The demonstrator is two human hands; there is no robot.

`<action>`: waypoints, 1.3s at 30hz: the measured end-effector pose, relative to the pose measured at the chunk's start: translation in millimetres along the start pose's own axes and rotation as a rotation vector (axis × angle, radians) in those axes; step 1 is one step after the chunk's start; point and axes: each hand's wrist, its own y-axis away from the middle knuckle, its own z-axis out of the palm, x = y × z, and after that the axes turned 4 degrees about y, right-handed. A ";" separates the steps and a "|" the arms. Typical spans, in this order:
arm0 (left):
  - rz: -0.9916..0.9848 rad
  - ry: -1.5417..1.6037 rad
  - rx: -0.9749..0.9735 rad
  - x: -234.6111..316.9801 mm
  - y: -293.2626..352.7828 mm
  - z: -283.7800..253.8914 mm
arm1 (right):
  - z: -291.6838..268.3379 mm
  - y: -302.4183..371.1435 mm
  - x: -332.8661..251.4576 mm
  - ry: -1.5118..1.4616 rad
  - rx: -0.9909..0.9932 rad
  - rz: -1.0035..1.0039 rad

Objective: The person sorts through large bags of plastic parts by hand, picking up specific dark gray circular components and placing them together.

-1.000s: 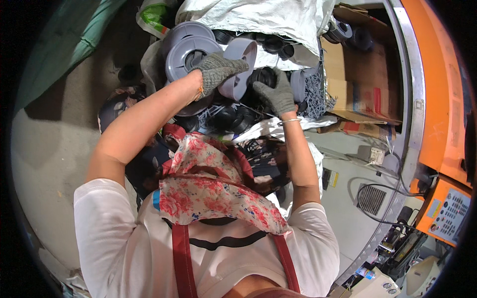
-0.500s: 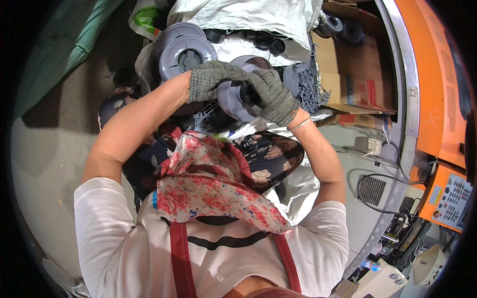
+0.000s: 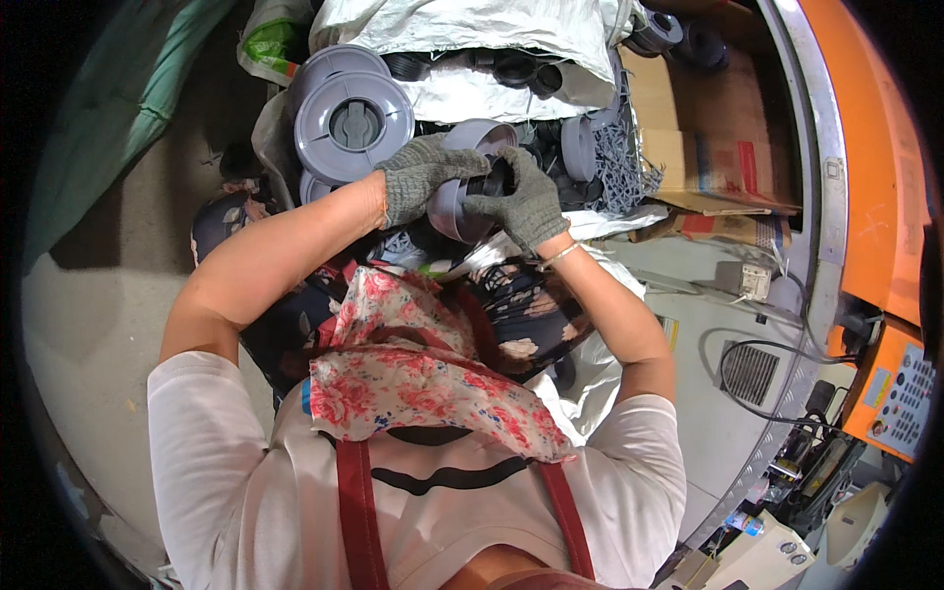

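Observation:
A grey round plastic part (image 3: 454, 218), bowl-like and tilted on its side, is between my two gloved hands. My left hand (image 3: 425, 175), in a grey knit glove, is closed on its upper left rim. My right hand (image 3: 526, 204), gloved alike, curls round a black ring-shaped part (image 3: 499, 179) at the grey part's right side; the fingers partly hide it. Just beyond the hands lies another grey round part (image 3: 482, 135). Left of them are stacked grey discs (image 3: 339, 126), the front one with a dark grip-shaped centre.
White sacks (image 3: 472, 34) with black rings (image 3: 531, 74) among them lie at the far side. Grey plastic scraps (image 3: 624, 157) and an open cardboard box (image 3: 728, 147) are on the right. Beyond stands an orange machine (image 3: 875, 147) with a button panel (image 3: 900, 393) and hanging cables.
My right hand has shifted slightly left and its fingers have spread, showing more of the black part. The grey part has turned between my hands.

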 end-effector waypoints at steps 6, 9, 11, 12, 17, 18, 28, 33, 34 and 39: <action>-0.025 -0.098 -0.065 0.0 -11.3 -7.8 | -2.4 5.3 12.8 0.107 0.098 -0.426; -0.021 -0.093 -0.160 1.7 -15.2 -11.0 | -11.2 3.7 17.1 0.176 0.058 -0.503; 0.121 -0.547 -0.134 4.4 -13.9 -5.0 | -11.4 3.3 15.1 0.218 0.041 -0.446; 0.190 -0.771 -0.117 4.2 -11.2 -0.2 | -10.9 4.1 13.9 0.235 0.029 -0.418; 0.072 -0.157 0.064 -0.2 -14.8 12.4 | -8.4 -0.1 10.0 0.124 0.069 -0.125; 0.110 -0.214 0.074 -2.5 -17.0 13.0 | -11.5 1.4 -0.2 0.147 0.103 -0.108; 0.099 -0.761 0.008 -5.1 -30.1 -5.4 | -13.7 9.7 17.9 0.280 0.070 -0.458; 0.122 -0.833 -0.053 11.5 -19.9 6.1 | -33.2 15.3 -1.8 0.211 -0.088 -0.433; 0.206 -0.907 -0.124 11.2 -19.4 5.4 | -35.2 17.3 -5.1 0.209 -0.113 -0.404; 0.183 -0.723 -0.191 -3.5 -32.8 -11.7 | -30.8 27.4 -12.4 0.388 -0.109 -0.916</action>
